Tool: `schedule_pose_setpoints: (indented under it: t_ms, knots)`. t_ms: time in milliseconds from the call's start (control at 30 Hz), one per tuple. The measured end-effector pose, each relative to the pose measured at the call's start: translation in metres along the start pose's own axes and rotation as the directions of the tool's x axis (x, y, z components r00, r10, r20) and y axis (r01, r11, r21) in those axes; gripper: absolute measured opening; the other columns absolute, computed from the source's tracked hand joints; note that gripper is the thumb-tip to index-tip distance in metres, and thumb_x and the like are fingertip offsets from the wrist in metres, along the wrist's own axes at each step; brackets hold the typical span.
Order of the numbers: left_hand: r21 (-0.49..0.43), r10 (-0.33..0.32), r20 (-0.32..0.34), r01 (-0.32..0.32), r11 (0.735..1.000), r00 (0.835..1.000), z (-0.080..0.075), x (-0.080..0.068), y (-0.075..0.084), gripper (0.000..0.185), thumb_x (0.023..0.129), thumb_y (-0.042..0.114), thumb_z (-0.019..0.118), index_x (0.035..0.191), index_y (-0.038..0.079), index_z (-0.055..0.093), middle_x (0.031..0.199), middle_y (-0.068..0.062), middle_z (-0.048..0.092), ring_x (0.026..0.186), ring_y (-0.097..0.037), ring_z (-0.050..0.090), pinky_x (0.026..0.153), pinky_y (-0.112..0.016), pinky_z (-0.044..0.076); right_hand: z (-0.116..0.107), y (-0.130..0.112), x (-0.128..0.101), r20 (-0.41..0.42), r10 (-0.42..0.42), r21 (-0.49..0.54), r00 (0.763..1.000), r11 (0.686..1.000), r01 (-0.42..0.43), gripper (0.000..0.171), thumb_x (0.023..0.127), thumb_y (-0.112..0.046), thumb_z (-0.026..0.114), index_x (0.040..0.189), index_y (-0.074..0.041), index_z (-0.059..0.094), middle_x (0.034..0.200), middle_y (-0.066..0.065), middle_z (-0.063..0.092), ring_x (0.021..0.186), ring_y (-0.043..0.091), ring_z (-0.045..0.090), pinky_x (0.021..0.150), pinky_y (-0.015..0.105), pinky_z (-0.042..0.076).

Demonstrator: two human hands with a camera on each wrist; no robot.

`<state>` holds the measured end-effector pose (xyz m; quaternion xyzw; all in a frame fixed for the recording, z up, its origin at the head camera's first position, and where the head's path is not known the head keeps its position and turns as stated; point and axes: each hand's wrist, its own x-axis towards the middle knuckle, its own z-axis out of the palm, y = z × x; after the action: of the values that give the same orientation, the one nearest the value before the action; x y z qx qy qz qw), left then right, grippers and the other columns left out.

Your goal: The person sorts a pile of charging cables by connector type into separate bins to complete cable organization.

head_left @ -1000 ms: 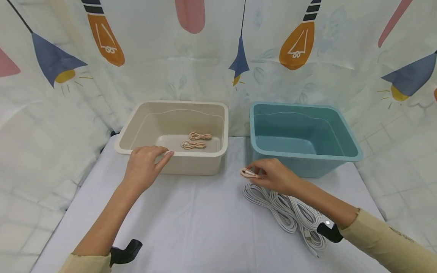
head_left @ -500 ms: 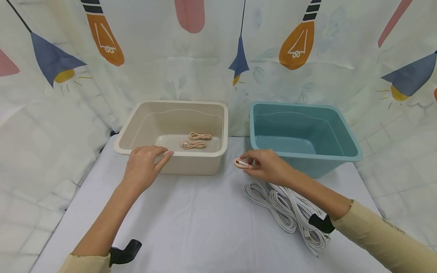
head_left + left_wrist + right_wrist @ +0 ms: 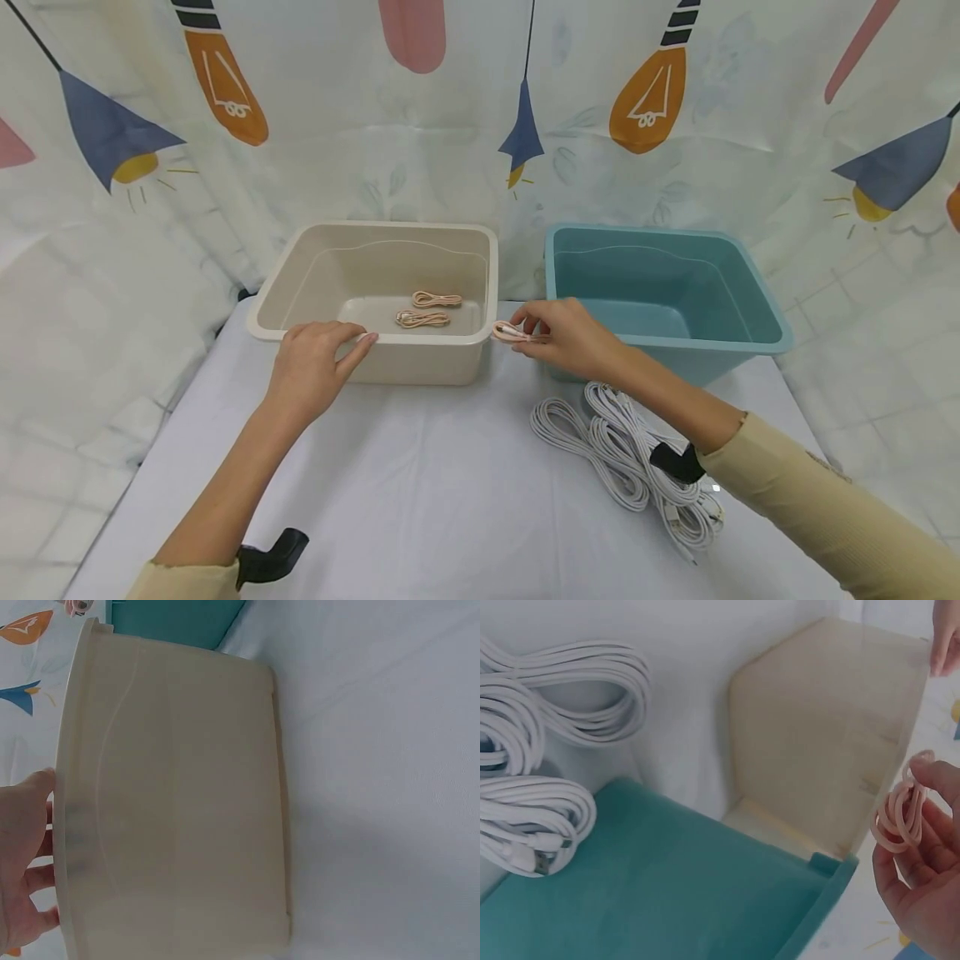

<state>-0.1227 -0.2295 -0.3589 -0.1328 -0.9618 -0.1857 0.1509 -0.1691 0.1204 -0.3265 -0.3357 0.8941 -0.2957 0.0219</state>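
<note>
Left hand (image 3: 313, 358) grips beige bin (image 3: 420, 363) by near rim; right hand (image 3: 564, 333) pinches peach cable coil (image 3: 507, 332) near bin's right side.

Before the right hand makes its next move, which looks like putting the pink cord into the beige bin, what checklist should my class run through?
1. Cord secured: ok. The right grip pinches the held cord between thumb and fingers.
2. Cord over the opening: not ok. It is by the right side of the beige bin.
3. Space inside: ok. Two pink cords lie there, with bare floor around them.
4. Bin held firmly: cannot tell. The left grip touches the near rim, but force does not show.
5. White cords outside the bins: ok. They lie on the table in front of the teal bin.
</note>
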Motion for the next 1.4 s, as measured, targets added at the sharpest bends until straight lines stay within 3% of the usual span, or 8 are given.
schedule_pose_setpoints:
  t_ms: [233, 500, 833, 1400]
  knots:
    - [0.005, 0.0, -0.001, 0.0, 1.0, 1.0, 0.0, 0.0, 0.0, 0.028, 0.104, 0.023, 0.07, 0.114, -0.002, 0.078, 0.111, -0.022, 0.078, 0.107, -0.047, 0.071, 0.103, -0.066, 0.044, -0.004, -0.007, 0.018, 0.018, 0.049, 0.0, 0.999, 0.999, -0.049, 0.025, 0.095, -0.012, 0.08, 0.117, 0.0, 0.073, 0.1, 0.011, 0.076, 0.081, 0.023, 0.069, 0.072, 0.032, 0.059]
    - [0.009, 0.016, -0.014, -0.016, 1.0, 1.0, 0.001, 0.0, 0.0, 0.027, 0.103, 0.023, 0.071, 0.113, -0.002, 0.078, 0.11, -0.021, 0.078, 0.105, -0.047, 0.071, 0.101, -0.065, 0.045, -0.008, -0.016, 0.037, 0.018, 0.035, -0.038, 0.999, 0.999, -0.035, 0.025, 0.099, -0.011, 0.075, 0.122, 0.0, 0.071, 0.11, 0.014, 0.076, 0.098, 0.029, 0.072, 0.087, 0.041, 0.059]
    - [0.013, 0.015, -0.015, -0.014, 1.0, 1.0, 0.002, 0.001, -0.001, 0.027, 0.102, 0.023, 0.071, 0.112, -0.001, 0.078, 0.109, -0.021, 0.078, 0.104, -0.046, 0.071, 0.1, -0.065, 0.046, -0.007, -0.02, 0.064, 0.019, 0.052, -0.027, 0.998, 0.998, -0.051, 0.025, 0.104, -0.003, 0.066, 0.128, 0.001, 0.068, 0.119, 0.017, 0.072, 0.111, 0.031, 0.07, 0.097, 0.041, 0.057]
    - [0.003, 0.024, -0.032, -0.024, 1.0, 0.999, 0.004, 0.001, -0.004, 0.026, 0.102, 0.022, 0.072, 0.111, -0.001, 0.079, 0.107, -0.02, 0.079, 0.101, -0.046, 0.072, 0.099, -0.065, 0.045, -0.006, -0.019, 0.1, 0.006, 0.096, -0.034, 0.995, 0.995, -0.096, 0.028, 0.106, -0.001, 0.061, 0.133, 0.002, 0.066, 0.125, 0.019, 0.071, 0.115, 0.032, 0.068, 0.099, 0.039, 0.056]
